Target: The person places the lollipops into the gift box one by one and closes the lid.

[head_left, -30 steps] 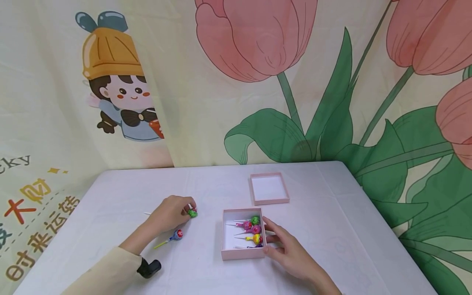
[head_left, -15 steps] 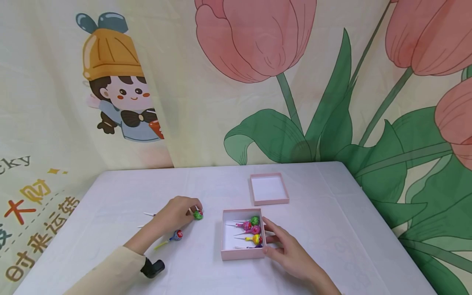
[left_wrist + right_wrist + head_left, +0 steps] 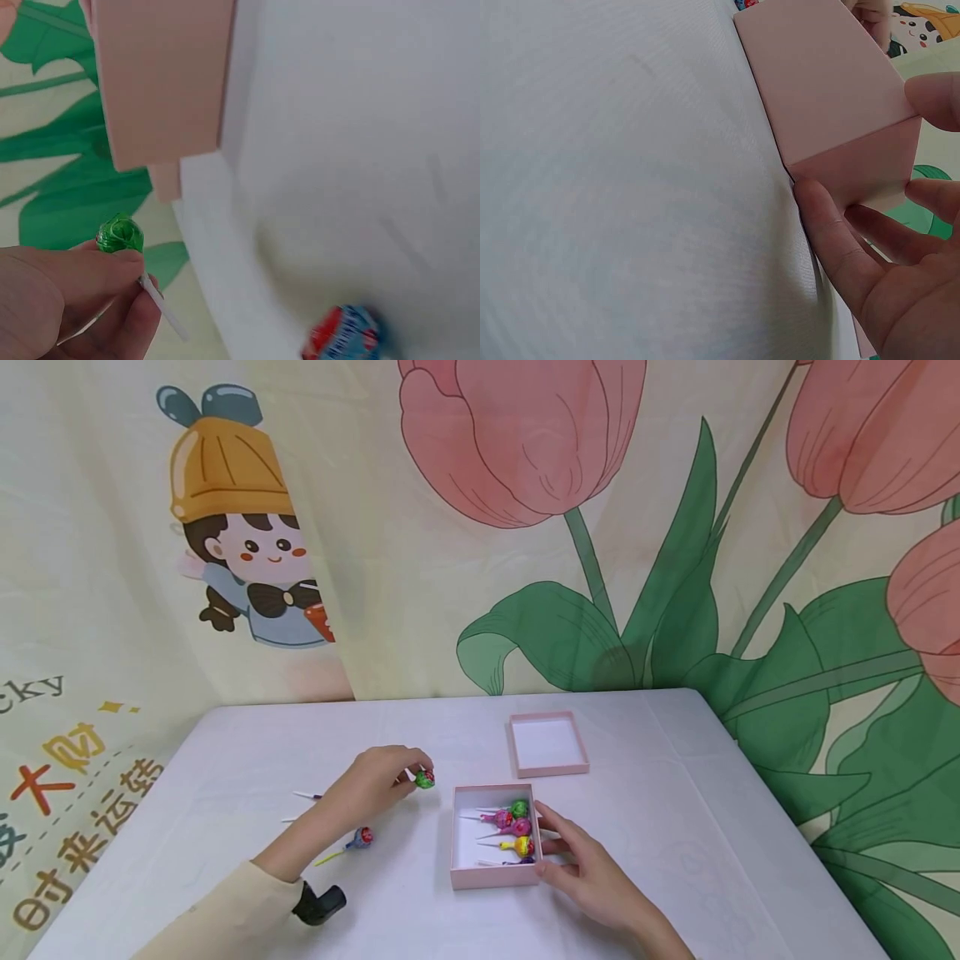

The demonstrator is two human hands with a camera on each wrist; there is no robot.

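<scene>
In the head view my left hand (image 3: 382, 779) pinches a green-wrapped lollipop (image 3: 425, 778) left of and beyond the pink box. The left wrist view shows the green candy (image 3: 120, 232) above my fingers, its white stick poking out below. My right hand (image 3: 596, 872) rests against the right side of the open pink box (image 3: 495, 877), fingers spread. In the right wrist view its fingertips touch the box's side (image 3: 866, 161) and corner. Inside the box lie several lollipops, among them a green one (image 3: 519, 808), pink ones (image 3: 520, 827) and a yellow one (image 3: 521, 846), sticks pointing left.
A blue-and-red lollipop (image 3: 360, 838) with a yellow-green stick lies on the white table (image 3: 420, 927) below my left wrist. Two white sticks (image 3: 306, 795) show beside the forearm. The pink-rimmed lid (image 3: 550, 771) lies behind the box. A patterned cloth (image 3: 405, 627) hangs behind the table.
My left hand has moved to the right, then up and away from the table, carrying the green lollipop toward the box. My right hand and the box have stayed put.
</scene>
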